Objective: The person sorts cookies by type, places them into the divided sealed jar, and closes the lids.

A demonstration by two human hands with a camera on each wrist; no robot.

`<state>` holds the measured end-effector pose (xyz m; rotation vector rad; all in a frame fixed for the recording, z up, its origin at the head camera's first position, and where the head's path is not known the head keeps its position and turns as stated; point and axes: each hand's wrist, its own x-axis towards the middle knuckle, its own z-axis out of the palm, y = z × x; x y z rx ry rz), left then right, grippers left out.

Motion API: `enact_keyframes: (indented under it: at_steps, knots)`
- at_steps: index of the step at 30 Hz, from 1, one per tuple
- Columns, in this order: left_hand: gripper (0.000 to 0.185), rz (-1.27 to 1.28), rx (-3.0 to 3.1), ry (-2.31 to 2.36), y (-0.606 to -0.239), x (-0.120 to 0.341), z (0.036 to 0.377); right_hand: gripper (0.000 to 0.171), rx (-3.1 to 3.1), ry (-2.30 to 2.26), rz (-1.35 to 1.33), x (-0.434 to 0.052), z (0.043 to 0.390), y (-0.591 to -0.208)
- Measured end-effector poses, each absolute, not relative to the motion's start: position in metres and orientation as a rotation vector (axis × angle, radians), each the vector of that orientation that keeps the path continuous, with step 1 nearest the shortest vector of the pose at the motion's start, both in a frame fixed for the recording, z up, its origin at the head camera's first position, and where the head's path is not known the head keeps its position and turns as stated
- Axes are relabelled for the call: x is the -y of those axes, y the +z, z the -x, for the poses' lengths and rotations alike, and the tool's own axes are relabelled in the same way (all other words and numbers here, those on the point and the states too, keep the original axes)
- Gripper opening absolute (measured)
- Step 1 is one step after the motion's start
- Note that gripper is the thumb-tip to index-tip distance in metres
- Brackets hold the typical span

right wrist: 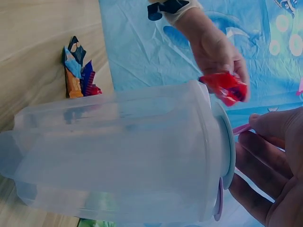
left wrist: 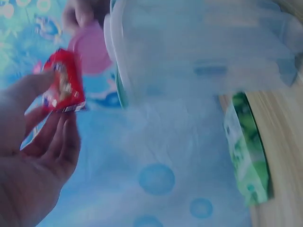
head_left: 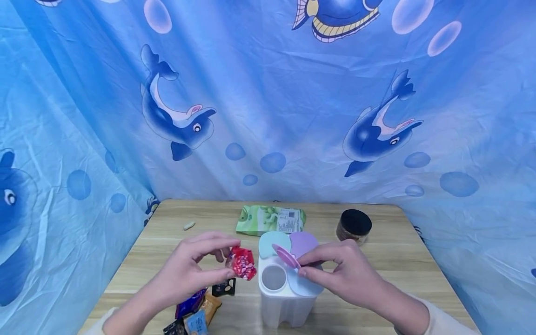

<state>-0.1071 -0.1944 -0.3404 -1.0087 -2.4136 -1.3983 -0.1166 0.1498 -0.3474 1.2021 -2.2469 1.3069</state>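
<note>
Left hand [head_left: 184, 272] pinches a red packet [head_left: 241, 263] just left of the container [head_left: 284, 298]; right hand [head_left: 341, 270] pinches the pink flap [head_left: 286, 256] up. The hole [head_left: 274, 278] looks tight: the packet could snag, or the flap slip shut.

Bright, even, blue-tinted light; soft shadows; wrist views motion-blurred, head view edges warped

The candy packet [head_left: 242, 263] is red with white bits. Next to it, the clear box [head_left: 284, 298] has pink, purple and light blue flaps.
</note>
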Motion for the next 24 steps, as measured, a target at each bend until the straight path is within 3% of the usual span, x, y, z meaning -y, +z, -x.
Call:
enact_keyframes:
  at_steps: [8,24]
  knots:
    - [0.038,1.002,2.382,-1.312,-0.341,0.159,0.104,0.014,2.306,1.339,-1.152,-0.148,0.113,-0.344]
    - [0.032,1.301,2.32,-1.055,-0.341,0.131,0.107,0.012,2.332,1.351,-1.152,-0.148,0.114,-0.344]
